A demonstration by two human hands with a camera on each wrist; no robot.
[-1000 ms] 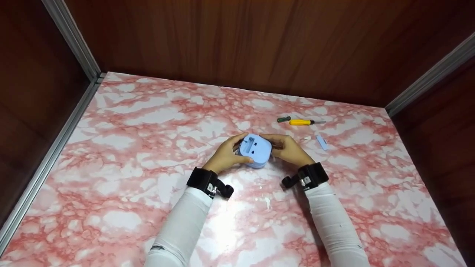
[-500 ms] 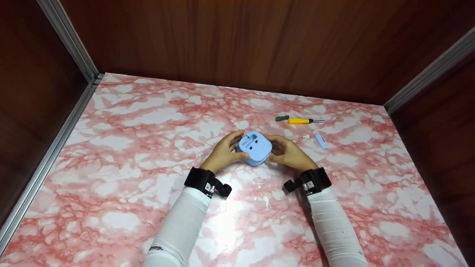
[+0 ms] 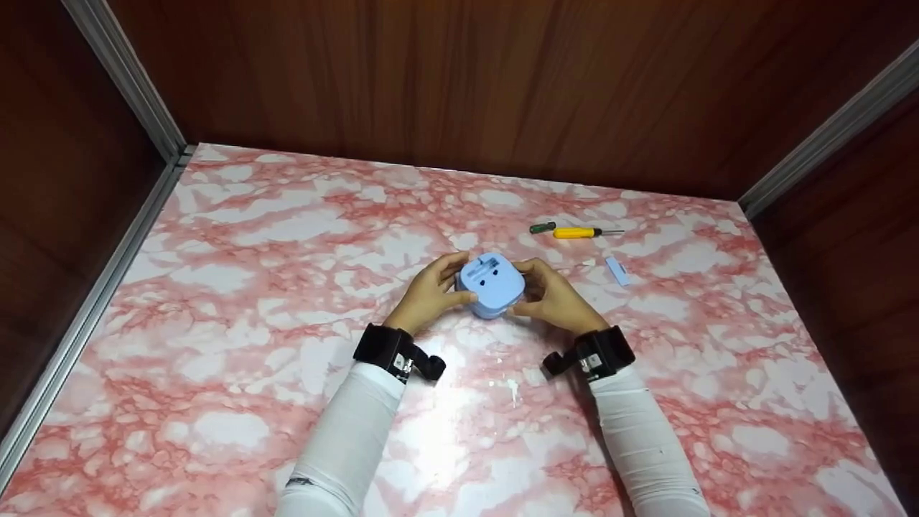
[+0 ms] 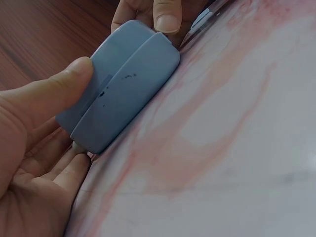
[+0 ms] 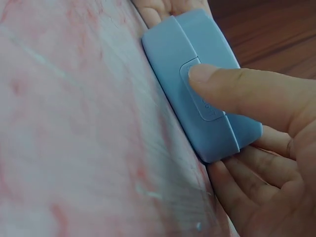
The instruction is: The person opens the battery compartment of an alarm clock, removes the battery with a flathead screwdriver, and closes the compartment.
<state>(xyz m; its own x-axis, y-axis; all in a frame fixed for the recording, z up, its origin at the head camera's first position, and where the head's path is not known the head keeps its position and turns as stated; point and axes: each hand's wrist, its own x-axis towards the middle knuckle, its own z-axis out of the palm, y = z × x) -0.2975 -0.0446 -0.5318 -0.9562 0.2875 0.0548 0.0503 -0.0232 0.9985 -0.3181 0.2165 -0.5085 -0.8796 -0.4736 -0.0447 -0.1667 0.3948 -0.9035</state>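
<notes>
Handling: the blue plastic case [image 3: 492, 286] is looking light, stiff and smooth, likely slippery; the flat side walls are offering the surest hold.
Look: rounded square, pale blue, seam around the middle, slots and two dark dots on top.
Place: resting on the marble table [image 3: 215, 287], with the yellow screwdriver [image 3: 576, 232] lying well beyond it.
Left hand [image 3: 428, 294]: curling round the case's left side, thumb pressing the near wall.
Right hand [image 3: 554, 298]: gripping the right side, thumb pressing a side tab.

A blue case [image 5: 197, 84] is held on edge against the marbled table [image 5: 64, 123] by the right hand [image 5: 266, 163], its thumb pressed on a raised tab, with other fingertips [image 5: 168, 6] seen beyond.
</notes>
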